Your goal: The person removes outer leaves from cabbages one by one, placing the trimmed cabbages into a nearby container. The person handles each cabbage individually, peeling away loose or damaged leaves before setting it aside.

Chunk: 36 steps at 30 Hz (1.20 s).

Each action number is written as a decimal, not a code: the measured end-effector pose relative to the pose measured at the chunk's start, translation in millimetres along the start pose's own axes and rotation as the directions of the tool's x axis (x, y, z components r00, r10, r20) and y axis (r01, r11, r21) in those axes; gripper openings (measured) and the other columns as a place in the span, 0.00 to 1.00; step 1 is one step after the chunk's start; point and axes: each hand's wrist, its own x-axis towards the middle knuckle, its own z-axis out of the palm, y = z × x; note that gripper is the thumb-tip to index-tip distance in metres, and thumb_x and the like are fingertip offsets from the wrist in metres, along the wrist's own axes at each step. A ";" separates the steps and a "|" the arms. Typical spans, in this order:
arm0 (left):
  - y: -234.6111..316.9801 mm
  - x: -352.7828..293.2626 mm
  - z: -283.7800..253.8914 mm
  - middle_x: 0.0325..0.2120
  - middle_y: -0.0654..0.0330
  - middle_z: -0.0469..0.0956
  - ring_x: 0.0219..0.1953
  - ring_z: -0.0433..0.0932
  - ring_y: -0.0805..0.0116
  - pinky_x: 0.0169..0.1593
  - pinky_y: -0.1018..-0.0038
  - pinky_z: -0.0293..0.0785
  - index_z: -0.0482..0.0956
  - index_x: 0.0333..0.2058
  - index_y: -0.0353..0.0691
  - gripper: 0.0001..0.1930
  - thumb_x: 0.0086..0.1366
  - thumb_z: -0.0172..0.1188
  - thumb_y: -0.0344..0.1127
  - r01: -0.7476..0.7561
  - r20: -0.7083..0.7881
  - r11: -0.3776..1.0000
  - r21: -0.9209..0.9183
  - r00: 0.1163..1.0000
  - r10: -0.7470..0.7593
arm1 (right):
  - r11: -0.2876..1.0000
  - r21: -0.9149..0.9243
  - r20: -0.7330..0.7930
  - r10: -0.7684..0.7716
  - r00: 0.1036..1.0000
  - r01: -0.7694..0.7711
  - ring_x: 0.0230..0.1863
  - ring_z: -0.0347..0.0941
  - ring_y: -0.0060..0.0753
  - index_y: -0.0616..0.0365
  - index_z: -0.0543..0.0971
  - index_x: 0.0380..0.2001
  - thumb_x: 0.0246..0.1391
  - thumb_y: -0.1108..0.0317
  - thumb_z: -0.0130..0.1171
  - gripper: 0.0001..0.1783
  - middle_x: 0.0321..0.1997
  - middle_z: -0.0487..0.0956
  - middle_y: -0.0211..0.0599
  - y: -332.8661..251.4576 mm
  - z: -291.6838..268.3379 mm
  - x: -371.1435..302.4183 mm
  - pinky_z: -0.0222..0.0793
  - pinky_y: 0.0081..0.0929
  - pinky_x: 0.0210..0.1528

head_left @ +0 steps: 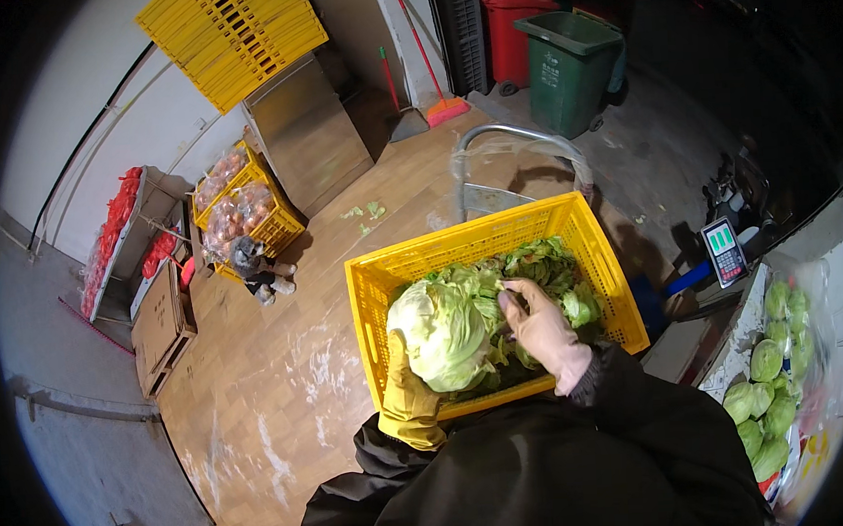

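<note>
A pale green head of iceberg lettuce [439,336] rests in my left hand [408,395], which wears a yellow glove and cups it from the left and below. My right hand [549,334], in a pale pinkish glove, is at the right side of the head. Its thumb and forefinger come together on a lettuce leaf [488,288] there; the other fingers are curled and partly hidden. Both hands are over a yellow plastic crate [476,225] in front of me. Loose, torn lettuce leaves [544,258] lie inside it, some browned.
Beyond the crate rises a cart's metal handle [519,132]. A small grey dog [260,268] stands beside yellow crates of bagged onions [241,214]. Wrapped lettuces [771,398] and a lit scale display [724,250] are at right. Green [569,78] and red bins [515,29] stand behind.
</note>
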 end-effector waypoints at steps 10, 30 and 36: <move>-6.8 -8.0 1.7 0.63 0.53 0.66 0.61 0.69 0.53 0.64 0.57 0.69 0.57 0.67 0.42 0.38 0.66 0.61 0.53 -0.287 0.018 0.871 0.399 0.952 0.305 | 0.979 0.187 0.090 -0.099 0.991 0.081 0.65 0.65 0.43 0.60 0.59 0.68 0.55 0.77 0.58 0.37 0.64 0.69 0.48 -26.8 25.4 -33.9 0.63 0.33 0.66; -6.5 4.8 -9.5 0.59 0.51 0.72 0.57 0.74 0.54 0.57 0.55 0.76 0.65 0.63 0.41 0.33 0.71 0.44 0.61 -0.097 -0.100 0.978 0.187 0.988 0.117 | 0.910 0.016 0.340 -0.395 0.854 0.414 0.61 0.70 0.42 0.51 0.67 0.64 0.55 0.57 0.64 0.34 0.65 0.69 0.41 -38.7 9.0 -6.6 0.69 0.37 0.60; -2.8 -2.3 0.2 0.57 0.48 0.72 0.56 0.75 0.50 0.57 0.53 0.75 0.65 0.62 0.38 0.32 0.70 0.47 0.58 -0.067 -0.111 0.995 0.070 0.991 0.075 | 0.738 -0.269 -0.041 -0.651 0.758 0.619 0.45 0.78 0.44 0.58 0.72 0.44 0.49 0.85 0.57 0.18 0.44 0.78 0.39 14.2 2.1 30.9 0.76 0.31 0.46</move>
